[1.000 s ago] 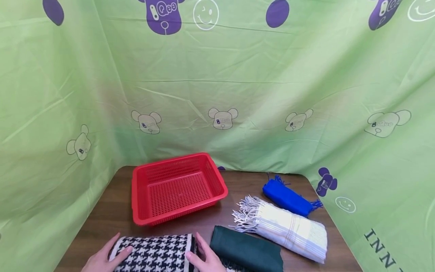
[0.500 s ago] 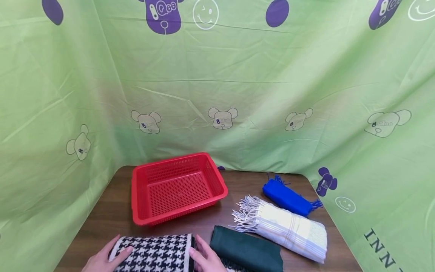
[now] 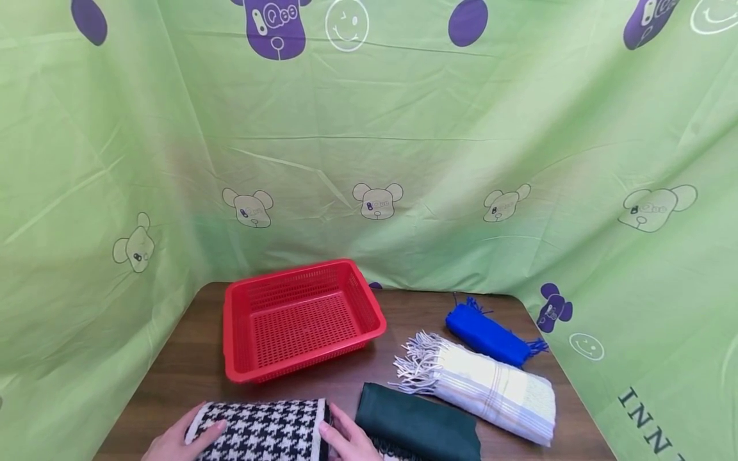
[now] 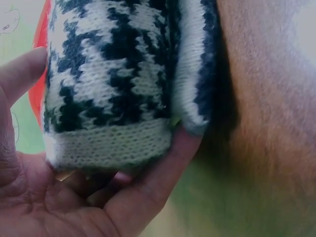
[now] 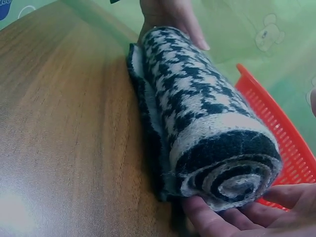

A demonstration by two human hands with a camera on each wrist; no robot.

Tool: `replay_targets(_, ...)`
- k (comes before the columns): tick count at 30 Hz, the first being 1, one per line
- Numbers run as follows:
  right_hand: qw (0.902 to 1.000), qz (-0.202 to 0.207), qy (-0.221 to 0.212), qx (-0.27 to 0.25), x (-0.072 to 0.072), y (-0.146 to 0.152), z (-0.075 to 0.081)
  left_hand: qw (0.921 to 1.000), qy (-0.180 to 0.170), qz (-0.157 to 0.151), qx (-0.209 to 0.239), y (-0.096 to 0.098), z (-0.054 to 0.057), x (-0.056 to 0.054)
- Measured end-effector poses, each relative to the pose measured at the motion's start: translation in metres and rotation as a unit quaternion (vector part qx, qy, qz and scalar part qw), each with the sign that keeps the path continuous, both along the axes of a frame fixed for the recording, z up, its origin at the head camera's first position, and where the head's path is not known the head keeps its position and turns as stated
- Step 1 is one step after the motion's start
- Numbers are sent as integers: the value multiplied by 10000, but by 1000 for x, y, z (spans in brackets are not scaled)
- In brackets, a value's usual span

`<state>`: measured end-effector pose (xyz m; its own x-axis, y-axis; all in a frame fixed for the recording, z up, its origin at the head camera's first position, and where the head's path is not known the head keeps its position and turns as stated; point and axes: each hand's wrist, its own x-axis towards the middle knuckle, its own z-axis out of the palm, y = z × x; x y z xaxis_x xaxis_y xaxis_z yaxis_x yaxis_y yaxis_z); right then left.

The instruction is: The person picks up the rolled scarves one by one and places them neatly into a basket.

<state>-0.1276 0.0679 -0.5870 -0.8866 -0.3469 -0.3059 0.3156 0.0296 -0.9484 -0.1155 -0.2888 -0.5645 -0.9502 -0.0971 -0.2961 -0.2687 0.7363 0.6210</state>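
A black-and-white houndstooth scarf [image 3: 259, 430], mostly rolled up, lies at the table's near edge. Its spiral end [image 5: 239, 185] faces the right wrist camera, and a short unrolled flap [image 5: 145, 108] lies along the near side. My left hand [image 3: 183, 436] holds the left end, thumb on top. In the left wrist view, the fingers [image 4: 163, 182] curve under the knitted edge. At the opposite end my right hand [image 3: 350, 436] grips the roll, its thumb near the white border; in the right wrist view its fingers [image 5: 212, 217] reach beneath the spiral.
Beyond the scarf stands a red perforated basket [image 3: 305, 326] with a bare bottom. To the right lie a folded dark green scarf [image 3: 418, 419], a white plaid fringed scarf [image 3: 490, 387] and a blue fringed scarf [image 3: 487, 333]. Green patterned cloth [image 3: 438, 147] surrounds the table.
The houndstooth roll has shifted very slightly toward me. My right hand's fingers have come a little nearer along its end, and my left hand has moved slightly right.
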Motion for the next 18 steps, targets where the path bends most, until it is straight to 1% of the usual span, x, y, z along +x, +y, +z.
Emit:
replay_targets(1,9999,38,120,51,0,0,2,10000,-9,20,20,0,-1,0)
replay_targets(3,9997,90,115,196,-2,1,-3,10000,2,55,73,0,-2,0)
replay_targets(8,9982,332,238,444,-14,4,-38,9997,-36,100,197,0,-5,0)
replay_targets(10,9976,402,395,390,-17,4,-47,9995,-86,156,250,0,-6,0)
replay_targets(11,9976,412,417,373,-17,4,-48,9994,-95,189,266,0,-7,-1)
replay_targets(13,9977,416,413,327,-15,3,-43,9991,-134,263,302,0,-7,-1)
replay_targets(18,9970,344,677,150,-4,-1,-8,9983,-61,383,443,0,-9,-1)
